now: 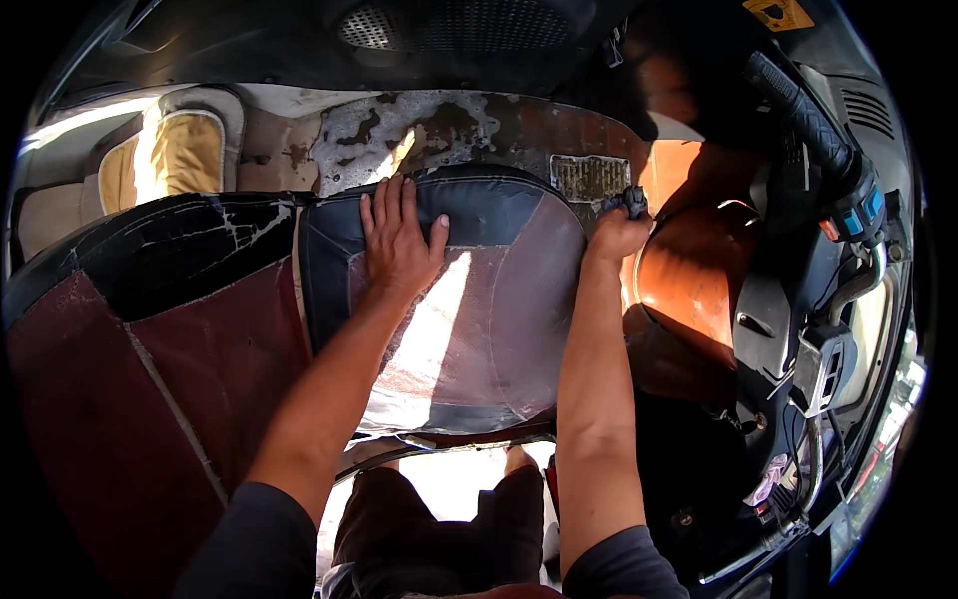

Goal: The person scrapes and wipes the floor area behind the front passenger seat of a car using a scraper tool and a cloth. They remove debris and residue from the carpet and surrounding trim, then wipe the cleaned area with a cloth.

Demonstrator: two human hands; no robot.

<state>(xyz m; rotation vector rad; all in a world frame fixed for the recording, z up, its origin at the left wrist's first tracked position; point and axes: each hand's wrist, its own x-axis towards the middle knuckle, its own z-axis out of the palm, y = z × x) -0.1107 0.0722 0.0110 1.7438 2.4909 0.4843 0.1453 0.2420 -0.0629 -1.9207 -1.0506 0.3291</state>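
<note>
My left hand lies flat with fingers spread on the far part of a seat cushion, which has black edges and a worn reddish-brown middle. At the cushion's right side, my right hand is closed around a small dark grey bunched thing; its kind is not clear. That hand is close to a ridged metal pedal plate on the floor. Beyond the cushion, whitish foam and dark wet patches cover part of the floor.
A cracked black and maroon seatback stands at left, with a tan padded piece behind it. An orange-brown curved panel is to the right. Further right are a handlebar grip with blue switches, a bent metal bar and loose cables.
</note>
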